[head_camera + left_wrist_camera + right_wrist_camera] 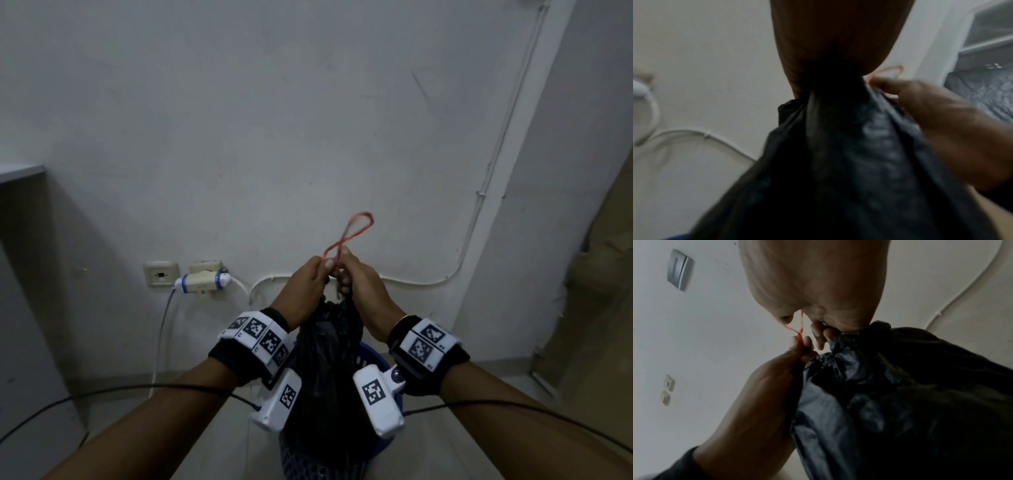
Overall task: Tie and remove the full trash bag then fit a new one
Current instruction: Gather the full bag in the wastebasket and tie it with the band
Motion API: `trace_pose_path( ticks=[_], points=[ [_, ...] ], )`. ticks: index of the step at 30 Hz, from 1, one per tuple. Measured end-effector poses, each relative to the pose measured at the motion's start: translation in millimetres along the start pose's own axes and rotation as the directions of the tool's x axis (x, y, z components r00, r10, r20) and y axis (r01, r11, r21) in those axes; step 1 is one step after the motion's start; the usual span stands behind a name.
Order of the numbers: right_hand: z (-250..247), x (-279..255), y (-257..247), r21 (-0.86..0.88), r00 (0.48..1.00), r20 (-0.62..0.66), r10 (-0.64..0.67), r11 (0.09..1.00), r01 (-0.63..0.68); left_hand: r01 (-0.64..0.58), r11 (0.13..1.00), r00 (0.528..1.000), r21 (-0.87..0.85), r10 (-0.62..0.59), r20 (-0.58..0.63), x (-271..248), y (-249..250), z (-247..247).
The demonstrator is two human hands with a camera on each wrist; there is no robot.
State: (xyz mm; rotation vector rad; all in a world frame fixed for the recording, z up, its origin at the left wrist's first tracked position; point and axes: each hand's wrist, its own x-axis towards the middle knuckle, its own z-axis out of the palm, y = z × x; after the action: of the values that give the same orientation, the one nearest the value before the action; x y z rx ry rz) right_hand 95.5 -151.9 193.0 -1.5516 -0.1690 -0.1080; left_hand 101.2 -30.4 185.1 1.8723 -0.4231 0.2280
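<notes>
Head view, item one: black trash bag (327,370), its neck gathered and pulled up between your two hands, its body hanging down into the blue mesh bin (368,359) on the floor. Item two: red drawstring (352,231), looped in a twisted figure above your knuckles. Your left hand (306,287) has its fingers (797,344) curled, pinching the string at the bag's neck. Your right hand (359,284) has its fingers curled round the bunched plastic, thumb and forefinger nipping the string (right wrist view shows this best). Behind: white wall (274,120), wall socket with plugged adapter (202,279), cable conduit (486,178).
</notes>
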Motion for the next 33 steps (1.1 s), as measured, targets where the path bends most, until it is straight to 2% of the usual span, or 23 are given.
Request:
trace_pose_path(
  ticks=[3,5,8,11,13,15,19,20,22,24,26,28,31,33],
  points=[
    [-2,-1,-1,0.185,0.995,0.078,0.063,0.980,-0.077,0.008,0.996,1.000,0.091,-0.008,0.002,-2,0,1],
    [-4,0,3,0.249,0.984,0.163,0.068,0.962,-0.107,0.028,0.999,1.000,0.041,-0.028,-0.001,-1,1,0],
    [-3,-1,10,0.178,0.984,0.179,0.019,0.983,-0.052,0.073,0.997,0.997,-0.012,-0.073,0.032,1,0,-1],
    [-4,-2,14,-0.041,0.975,0.196,-0.104,0.993,0.115,0.105,0.992,0.991,-0.072,-0.098,0.096,0,0,-2],
    [-6,-3,16,-0.136,0.975,0.146,-0.165,0.973,0.185,0.112,0.991,0.986,-0.079,-0.101,0.130,-2,3,-4],
    [-9,-2,18,-0.097,0.983,0.089,-0.159,0.981,0.168,0.115,0.989,0.982,-0.096,-0.099,0.160,-3,4,-5],
    [-8,-3,17,0.055,0.991,0.120,-0.061,0.997,0.055,0.178,0.983,0.962,-0.050,-0.163,0.221,-5,-4,-7],
    [-8,-4,17,0.073,0.989,0.134,-0.055,0.996,0.045,0.166,0.986,0.960,-0.021,-0.156,0.231,-7,-7,-7],
    [-7,-4,16,0.073,0.985,0.168,-0.048,0.997,0.036,0.065,0.996,0.969,0.066,-0.079,0.236,-10,-10,-7],
    [-8,-4,17,-0.014,0.972,0.226,-0.066,0.997,0.071,-0.020,0.991,0.969,0.130,-0.013,0.246,-13,-13,-8],
    [-11,-5,18,-0.108,0.960,0.274,-0.064,0.989,0.097,-0.051,0.982,0.961,0.183,-0.002,0.277,-14,-15,-10],
    [-15,-5,18,-0.094,0.951,0.305,-0.048,0.992,0.080,-0.082,0.970,0.948,0.227,0.005,0.319,-13,-16,-11],
    [-16,-4,18,-0.077,0.962,0.259,-0.084,0.991,0.107,-0.128,0.949,0.932,0.289,0.015,0.363,-11,-15,-9],
    [-14,-3,17,-0.093,0.979,0.179,-0.092,0.990,0.110,-0.105,0.933,0.948,0.343,-0.010,0.318,-11,-16,-5]
  ],
)
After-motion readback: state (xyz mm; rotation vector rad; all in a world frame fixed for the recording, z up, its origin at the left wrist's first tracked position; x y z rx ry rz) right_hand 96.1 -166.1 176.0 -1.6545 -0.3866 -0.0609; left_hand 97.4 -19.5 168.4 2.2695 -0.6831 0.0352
